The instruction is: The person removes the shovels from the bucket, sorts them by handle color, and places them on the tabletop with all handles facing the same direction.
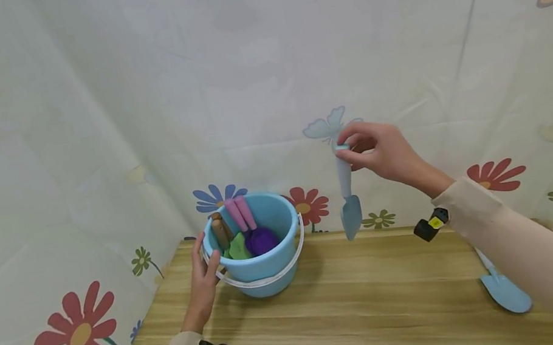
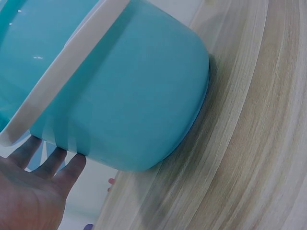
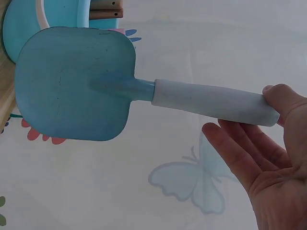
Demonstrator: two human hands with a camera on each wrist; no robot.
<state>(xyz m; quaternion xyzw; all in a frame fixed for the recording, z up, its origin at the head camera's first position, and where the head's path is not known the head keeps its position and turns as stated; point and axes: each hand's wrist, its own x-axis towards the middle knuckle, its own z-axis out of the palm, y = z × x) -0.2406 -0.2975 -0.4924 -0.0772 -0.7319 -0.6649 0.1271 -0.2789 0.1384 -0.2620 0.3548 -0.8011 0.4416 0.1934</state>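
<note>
A light blue bucket (image 1: 265, 267) with a white handle stands on the table at left centre. My left hand (image 1: 204, 278) rests against its left side, thumb at the rim. In the left wrist view, straight fingers (image 2: 69, 172) touch the outer wall. My right hand (image 1: 381, 151) pinches a blue-bladed shovel (image 1: 352, 214) by the end of its pale handle, between thumb and fingertips. The shovel hangs blade down, to the right of the bucket and higher than the table. In the right wrist view, its broad flat blade (image 3: 72, 84) shows fully.
Inside the bucket are pink handles (image 1: 240, 213), brown handles (image 1: 220, 231), a green piece (image 1: 237, 248) and a purple piece (image 1: 262, 241). Another blue shovel (image 1: 507, 292) lies on the wooden table (image 1: 377, 303) at right, partly behind my right sleeve. A flower-printed curtain (image 1: 259, 77) hangs behind.
</note>
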